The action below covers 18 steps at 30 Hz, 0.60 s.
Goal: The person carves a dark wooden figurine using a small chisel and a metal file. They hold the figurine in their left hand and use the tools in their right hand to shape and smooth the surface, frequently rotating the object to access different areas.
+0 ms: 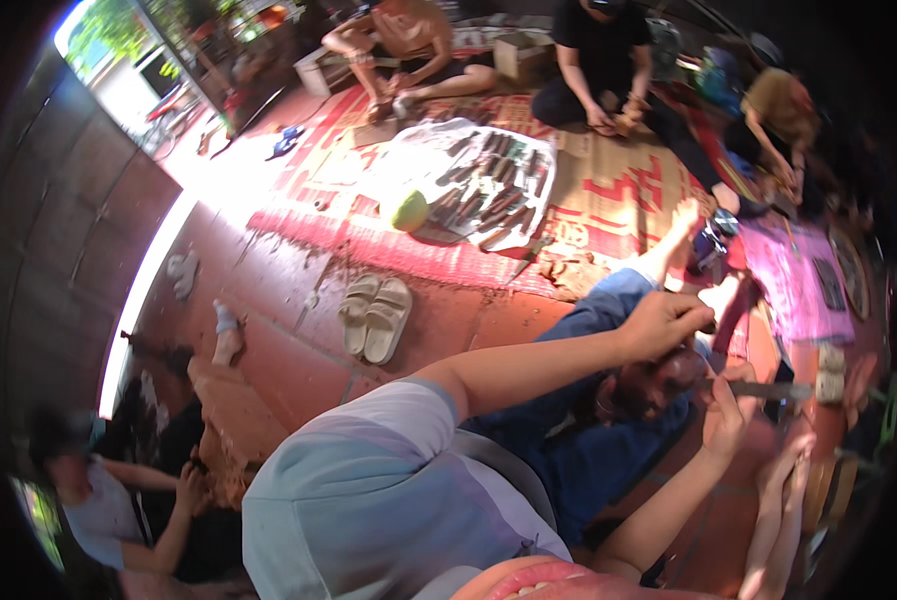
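Note:
Across my lap of blue trousers lies a dark reddish-brown, rounded lump (656, 385), glossy and uneven, perhaps carved wood. My left hand (663, 325) is closed at its upper end, around something I cannot make out, with the fingers bent down. My right hand (726, 418) is closed beside the lump's right side, gripping a flat, greyish blade-like tool (768, 389). The tool points right, toward a pale block (829, 374); whether the two are joined is unclear.
Cream sandals (375, 318) stand on red floor tiles. Beyond, a red patterned mat (608, 225) bears a white cloth (541, 165) with several dark tools and a green round fruit (408, 211). A pink cloth (798, 275) lies right. Several people sit around.

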Each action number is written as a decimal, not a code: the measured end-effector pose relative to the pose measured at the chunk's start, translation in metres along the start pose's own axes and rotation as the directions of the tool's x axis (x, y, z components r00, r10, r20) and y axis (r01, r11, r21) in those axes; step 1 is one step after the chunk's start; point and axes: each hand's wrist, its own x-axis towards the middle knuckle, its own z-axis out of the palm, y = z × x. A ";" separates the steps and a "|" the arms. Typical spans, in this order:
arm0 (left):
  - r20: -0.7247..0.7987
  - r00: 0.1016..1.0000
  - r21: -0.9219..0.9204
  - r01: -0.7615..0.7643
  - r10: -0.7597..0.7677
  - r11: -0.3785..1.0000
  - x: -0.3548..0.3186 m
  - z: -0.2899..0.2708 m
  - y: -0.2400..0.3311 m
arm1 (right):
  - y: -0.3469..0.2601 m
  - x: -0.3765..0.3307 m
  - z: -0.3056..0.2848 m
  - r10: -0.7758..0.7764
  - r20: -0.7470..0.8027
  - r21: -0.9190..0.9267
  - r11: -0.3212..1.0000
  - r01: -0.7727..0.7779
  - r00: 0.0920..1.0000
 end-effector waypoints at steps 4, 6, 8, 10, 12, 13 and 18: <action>-0.008 0.999 0.015 -0.051 0.051 0.999 -0.012 -0.006 0.001 | 0.007 0.002 0.007 -0.163 0.145 -0.119 0.976 0.181 0.976; -0.046 0.994 0.041 -0.099 0.101 0.994 -0.016 -0.010 0.004 | 0.003 -0.002 0.012 -0.082 0.070 -0.195 0.976 0.095 0.994; -0.040 0.993 0.040 -0.111 0.113 0.993 -0.016 -0.009 0.005 | -0.006 -0.008 0.017 -0.072 0.005 -0.253 0.965 0.071 0.997; -0.039 0.989 0.044 -0.144 0.146 0.989 -0.013 -0.006 0.004 | -0.007 -0.015 0.020 -0.130 0.085 -0.402 0.902 0.154 0.988; -0.044 0.985 0.069 -0.162 0.165 0.984 -0.010 -0.005 0.003 | -0.006 -0.016 0.025 -0.172 0.087 -0.486 0.852 0.192 0.981; -0.037 0.987 0.071 -0.152 0.155 0.986 -0.009 -0.005 0.002 | -0.006 -0.014 0.022 -0.104 0.012 -0.396 0.913 0.101 0.994; 0.024 0.997 0.063 -0.073 0.071 0.995 -0.005 -0.006 0.004 | -0.001 -0.010 0.000 -0.098 -0.017 -0.211 0.973 0.092 0.995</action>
